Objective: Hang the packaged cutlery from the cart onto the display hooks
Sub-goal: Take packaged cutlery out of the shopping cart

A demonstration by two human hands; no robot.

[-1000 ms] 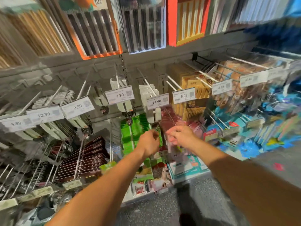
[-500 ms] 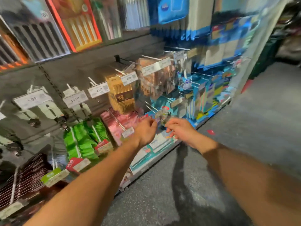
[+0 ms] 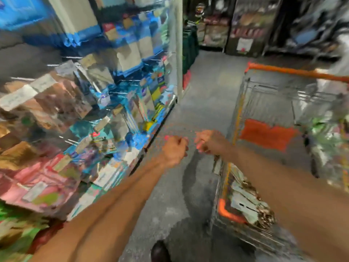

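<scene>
The view is blurred by a fast head turn. My left hand (image 3: pixel 174 150) and my right hand (image 3: pixel 209 141) are stretched out side by side over the grey floor, between the display and the cart. Both have curled fingers and I see nothing in either. The wire cart (image 3: pixel 264 99) with orange trim stands at the right. Pale packages of cutlery (image 3: pixel 247 205) lie in its lower tray, under my right forearm, and more blurred packages (image 3: pixel 328 140) fill its basket. The display of hooks (image 3: pixel 90 114), hung with coloured packs, runs along the left.
The grey aisle floor (image 3: pixel 205 87) runs ahead between the display and the cart. More shelving (image 3: pixel 245 25) stands at the far end. A dark shoe (image 3: pixel 160 251) shows at the bottom edge.
The view has swung right, away from the hooks and toward the cart. Both hands have come off the display and now hover over the floor with curled fingers.
</scene>
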